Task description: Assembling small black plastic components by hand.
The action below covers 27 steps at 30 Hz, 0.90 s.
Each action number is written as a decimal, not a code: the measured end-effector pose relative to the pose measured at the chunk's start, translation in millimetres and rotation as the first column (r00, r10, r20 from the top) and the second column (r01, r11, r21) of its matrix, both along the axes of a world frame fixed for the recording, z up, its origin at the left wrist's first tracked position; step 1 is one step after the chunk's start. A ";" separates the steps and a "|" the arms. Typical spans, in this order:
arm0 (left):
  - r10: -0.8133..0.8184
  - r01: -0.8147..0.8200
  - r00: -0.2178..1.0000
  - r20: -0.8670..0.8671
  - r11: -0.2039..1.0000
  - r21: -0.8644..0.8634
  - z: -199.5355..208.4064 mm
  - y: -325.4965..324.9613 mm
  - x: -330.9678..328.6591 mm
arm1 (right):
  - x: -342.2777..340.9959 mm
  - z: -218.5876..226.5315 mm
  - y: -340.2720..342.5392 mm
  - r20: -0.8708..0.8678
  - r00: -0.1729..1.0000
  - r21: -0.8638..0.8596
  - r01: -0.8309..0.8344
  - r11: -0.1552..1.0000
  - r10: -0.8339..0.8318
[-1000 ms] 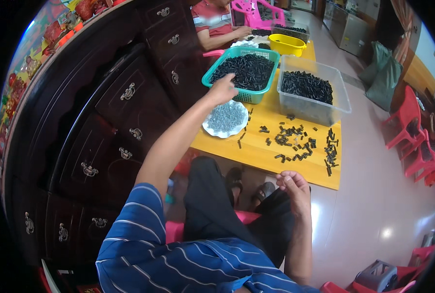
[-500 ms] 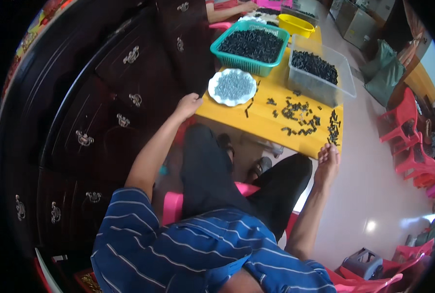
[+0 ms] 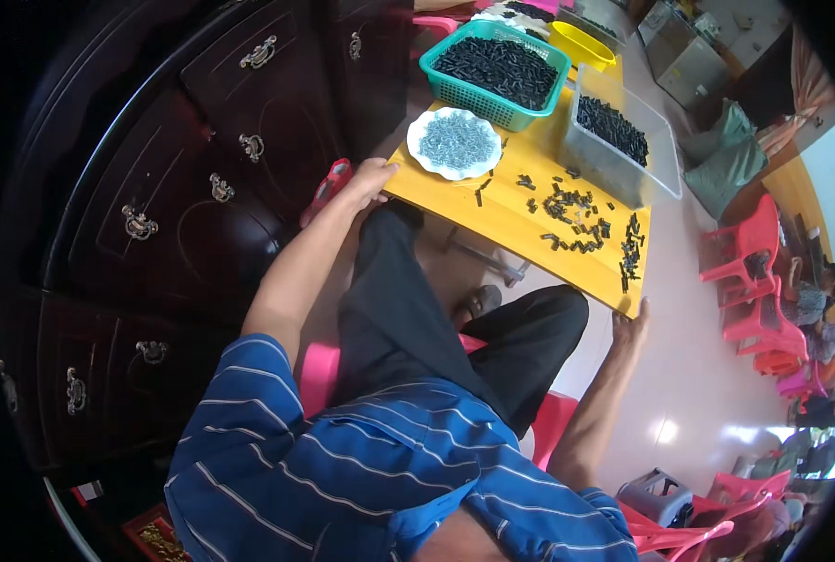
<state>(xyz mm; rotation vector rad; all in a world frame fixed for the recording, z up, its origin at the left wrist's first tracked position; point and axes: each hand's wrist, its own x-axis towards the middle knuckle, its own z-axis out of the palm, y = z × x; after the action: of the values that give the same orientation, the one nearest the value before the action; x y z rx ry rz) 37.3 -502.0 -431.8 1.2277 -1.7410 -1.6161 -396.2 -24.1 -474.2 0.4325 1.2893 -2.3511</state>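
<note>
My left hand [image 3: 372, 178] is closed round the near left corner of the yellow table [image 3: 520, 229]. At the near right corner my right hand [image 3: 632, 324] grips the table edge, its fingers partly hidden beneath. Loose short black pieces [image 3: 575, 208] lie scattered on the tabletop, with a rough row of them [image 3: 631, 251] along the right side. A white scalloped plate [image 3: 416, 147] holding many small silvery pieces sits near my left hand. Behind it stands a teal basket [image 3: 433, 84] full of black pieces. A clear plastic bin [image 3: 665, 176], partly filled with similar pieces, stands at the right.
A yellow basin [image 3: 581, 47] stands farther back on the table. Dark wooden drawers [image 3: 169, 281] rise close by my left arm. Red plastic chairs [image 3: 754, 244] and a green sack [image 3: 728, 169] are off to the right. My legs are under the table's near edge.
My right hand has gone from the scattered row to the table's near right corner. My left hand stays at the left corner. The other person's arm at the top has left the view.
</note>
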 end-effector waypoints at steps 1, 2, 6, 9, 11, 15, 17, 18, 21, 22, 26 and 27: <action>-0.006 0.006 1.000 -0.016 1.000 0.005 -2.3 0.0 -1.8 | -16.1 -18.1 2.0 -0.033 0.999 -0.006 0.009 1.000 -0.009; -0.031 0.031 0.999 -0.019 0.999 0.033 -7.1 -1.5 0.1 | -27.1 -27.9 0.6 -0.063 0.998 -0.013 0.007 1.000 -0.007; 0.023 -0.023 1.000 -0.004 1.000 0.009 -4.4 5.2 1.3 | -6.5 -24.6 -3.3 -0.118 0.993 0.069 -0.016 0.997 0.024; 0.030 -0.029 0.999 0.013 0.999 -0.027 -4.3 6.3 5.2 | -0.8 -19.0 -3.1 -0.143 0.988 0.079 -0.045 0.996 0.056; 0.020 -0.020 1.000 0.024 0.999 -0.030 -3.6 7.6 8.6 | 0.5 -16.7 0.1 -0.152 0.985 0.080 -0.073 0.994 0.085; 0.020 -0.019 0.998 0.056 1.000 -0.020 5.2 22.3 13.5 | -1.7 -12.3 10.7 -0.144 0.985 0.110 -0.078 0.991 0.093; 0.042 -0.042 0.998 0.042 0.999 -0.015 8.8 27.9 19.2 | -1.1 -8.9 12.5 -0.168 0.976 0.100 -0.123 0.987 0.138; 0.047 -0.047 0.999 0.014 0.998 -0.033 9.3 29.9 24.2 | -0.2 -7.0 12.6 -0.159 0.978 0.100 -0.118 0.988 0.132; 0.060 -0.059 0.998 0.030 0.998 -0.024 15.0 39.0 31.8 | -2.8 -1.6 13.6 -0.145 0.973 0.101 -0.164 0.981 0.178; 0.040 -0.040 0.999 0.015 0.999 -0.012 18.9 39.4 32.7 | -4.5 0.1 14.3 -0.162 0.967 0.097 -0.184 0.978 0.198; 0.036 -0.036 0.998 0.045 0.999 0.000 26.7 48.9 33.3 | -6.0 2.0 19.9 -0.169 0.959 0.167 -0.199 0.966 0.227; 0.025 -0.026 0.999 0.032 1.000 0.013 28.2 47.0 36.1 | -5.5 2.2 19.2 -0.162 0.962 0.165 -0.193 0.967 0.220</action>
<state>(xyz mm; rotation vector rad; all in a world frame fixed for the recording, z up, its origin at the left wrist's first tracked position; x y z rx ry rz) 73.4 -455.0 -403.6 1.2836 -1.7293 -1.6043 -401.7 -4.9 -472.0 0.1226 1.5194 -2.1665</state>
